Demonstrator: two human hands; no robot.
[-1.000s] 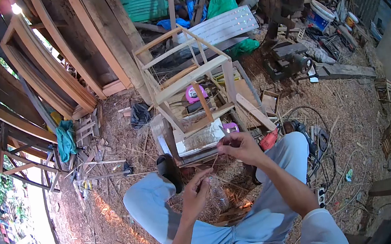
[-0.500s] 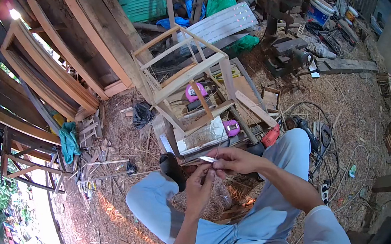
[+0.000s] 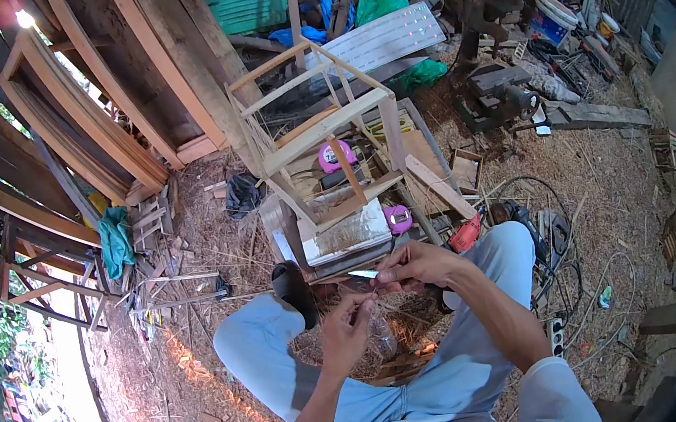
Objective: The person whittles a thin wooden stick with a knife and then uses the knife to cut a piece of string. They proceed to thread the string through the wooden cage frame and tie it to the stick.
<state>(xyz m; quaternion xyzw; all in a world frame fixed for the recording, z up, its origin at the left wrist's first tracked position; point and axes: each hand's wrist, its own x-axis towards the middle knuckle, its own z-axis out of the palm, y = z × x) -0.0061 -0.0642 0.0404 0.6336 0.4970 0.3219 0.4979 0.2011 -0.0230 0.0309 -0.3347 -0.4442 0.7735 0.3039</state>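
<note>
My right hand (image 3: 414,266) is closed on a small knife (image 3: 363,274), its pale blade pointing left. Just left of it, my left hand (image 3: 347,325) has its thumb and fingers pinched together near the knife; what they hold is too small to make out. Both hands are above the floor between my knees. Beyond them a small wooden frame (image 3: 327,132) stands on a low worktop with a white-topped block (image 3: 345,234). A pink tape measure (image 3: 398,219) lies beside the block, and another (image 3: 336,155) shows through the frame.
A red power tool (image 3: 466,234) lies by my right knee, with black cable looping on the right. Long wooden frames (image 3: 73,117) lean at the upper left. A black bag (image 3: 243,195) and wood scraps lie on the shavings-covered floor. A power strip (image 3: 556,338) is at the right.
My right hand has shifted slightly right and up with the knife, and the blade has turned a little. My left hand has moved slightly down, and the gap between the hands is wider.
</note>
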